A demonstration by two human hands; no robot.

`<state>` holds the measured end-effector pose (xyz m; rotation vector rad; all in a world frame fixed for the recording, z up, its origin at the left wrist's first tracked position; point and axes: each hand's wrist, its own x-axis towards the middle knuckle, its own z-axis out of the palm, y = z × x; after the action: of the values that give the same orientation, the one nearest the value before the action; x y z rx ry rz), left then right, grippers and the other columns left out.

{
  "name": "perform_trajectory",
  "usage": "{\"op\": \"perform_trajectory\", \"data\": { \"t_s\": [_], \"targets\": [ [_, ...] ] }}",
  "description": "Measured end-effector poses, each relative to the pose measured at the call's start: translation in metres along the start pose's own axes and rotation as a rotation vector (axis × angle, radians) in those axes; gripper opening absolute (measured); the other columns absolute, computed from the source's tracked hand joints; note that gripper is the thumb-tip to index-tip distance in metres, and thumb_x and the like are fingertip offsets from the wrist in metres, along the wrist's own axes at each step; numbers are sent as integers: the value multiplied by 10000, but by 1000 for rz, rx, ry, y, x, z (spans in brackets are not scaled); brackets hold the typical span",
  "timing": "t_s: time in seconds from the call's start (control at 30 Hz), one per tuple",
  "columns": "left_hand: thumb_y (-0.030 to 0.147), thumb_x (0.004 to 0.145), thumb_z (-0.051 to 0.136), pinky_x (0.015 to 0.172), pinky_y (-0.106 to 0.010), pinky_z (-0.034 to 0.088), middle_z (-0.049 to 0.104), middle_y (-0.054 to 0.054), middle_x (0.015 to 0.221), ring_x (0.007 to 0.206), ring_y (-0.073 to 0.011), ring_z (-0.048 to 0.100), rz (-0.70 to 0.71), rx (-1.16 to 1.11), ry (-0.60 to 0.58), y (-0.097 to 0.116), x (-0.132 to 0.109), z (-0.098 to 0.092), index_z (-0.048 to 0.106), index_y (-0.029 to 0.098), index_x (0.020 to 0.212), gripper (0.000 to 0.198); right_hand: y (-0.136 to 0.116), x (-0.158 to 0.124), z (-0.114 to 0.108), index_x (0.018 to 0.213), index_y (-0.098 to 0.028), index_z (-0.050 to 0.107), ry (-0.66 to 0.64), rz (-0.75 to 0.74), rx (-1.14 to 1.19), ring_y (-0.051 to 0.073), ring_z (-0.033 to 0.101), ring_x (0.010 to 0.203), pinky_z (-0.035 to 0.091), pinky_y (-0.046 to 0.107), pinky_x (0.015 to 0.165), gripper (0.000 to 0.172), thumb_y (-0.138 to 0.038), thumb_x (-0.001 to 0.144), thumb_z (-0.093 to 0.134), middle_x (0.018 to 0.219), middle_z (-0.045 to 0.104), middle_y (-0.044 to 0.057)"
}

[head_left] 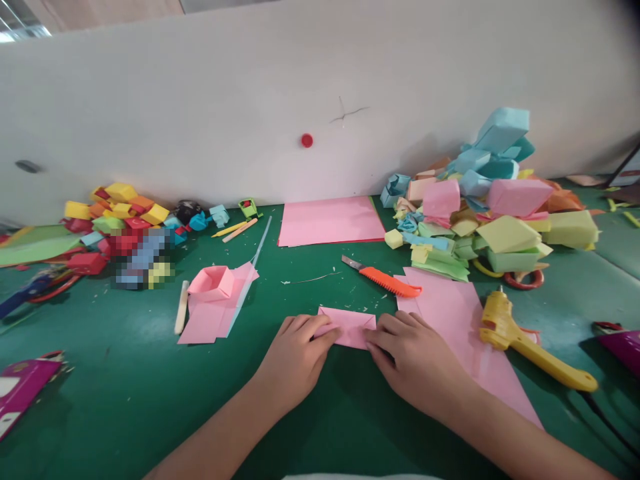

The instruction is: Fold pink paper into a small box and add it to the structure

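Note:
A small folded piece of pink paper (pixel 349 322) lies near the front of the green table, creased across its face. My left hand (pixel 299 347) grips its left end, thumb and fingers closed on the edge. At the opposite end my right hand (pixel 413 353) holds it the same way. Loose pink sheets (pixel 480 333) lie partly under my right forearm. Beyond that hand rests an orange utility knife (pixel 387 281) with its blade out. To the left, a folded pink paper box (pixel 212 285) sits on pink paper strips (pixel 200 327).
A yellow glue gun (pixel 533 347) lies at right, its cord trailing to the front. Heaps of folded coloured paper stand at right (pixel 510 200) and left (pixel 120 207). A stack of pink paper (pixel 330 223) lies against the white wall (pixel 225 100). A wooden stick (pixel 181 308) is at left.

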<state>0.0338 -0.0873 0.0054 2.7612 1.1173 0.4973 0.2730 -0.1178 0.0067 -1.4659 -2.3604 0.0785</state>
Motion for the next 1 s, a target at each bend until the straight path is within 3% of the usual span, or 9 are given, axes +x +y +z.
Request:
{"op": "perform_trajectory", "data": {
  "t_s": [0.17, 0.33, 0.53, 0.7, 1.0],
  "targets": [
    [93, 978, 466, 829, -416, 470, 664, -81, 1258, 1061, -260, 610, -17, 34, -17, 2, 1, -1, 669, 268, 1273, 399, -2, -3, -3, 957, -232, 733, 15, -17, -81, 262, 552, 859, 454, 404, 733, 214, -245, 973, 520, 969, 663, 92],
    [90, 975, 484, 842, -426, 474, 659, -76, 1273, 1081, -269, 598, -16, 48, -20, 2, 0, 1, 664, 253, 1282, 392, -6, -4, -3, 1074, -237, 744, 46, -59, -145, 321, 578, 1011, 505, 481, 811, 257, -178, 950, 527, 1253, 671, 107],
    [117, 986, 488, 847, -418, 483, 677, -67, 1245, 1074, -258, 612, -22, 62, 16, 2, 1, 2, 668, 265, 1271, 368, -7, -5, 6, 1147, -201, 738, 30, -115, -91, 267, 658, 1084, 574, 419, 856, 418, -22, 893, 458, 1197, 752, 61],
    [151, 1000, 480, 913, -442, 487, 677, -80, 1264, 1109, -261, 615, 8, 51, 31, 2, 2, 1, 641, 226, 1299, 347, 4, -4, 12, 1208, -247, 727, 31, -37, -166, 289, 668, 1136, 590, 431, 888, 473, -23, 865, 489, 1249, 738, 16],
    [171, 990, 491, 995, -455, 472, 614, -76, 1411, 1231, -269, 583, 5, 22, -53, 5, 0, -3, 543, 229, 1420, 437, 10, -2, 13, 1241, -233, 709, 29, -34, -212, 334, 669, 1134, 600, 483, 884, 496, 4, 847, 521, 1260, 730, 6]
  ]
}}
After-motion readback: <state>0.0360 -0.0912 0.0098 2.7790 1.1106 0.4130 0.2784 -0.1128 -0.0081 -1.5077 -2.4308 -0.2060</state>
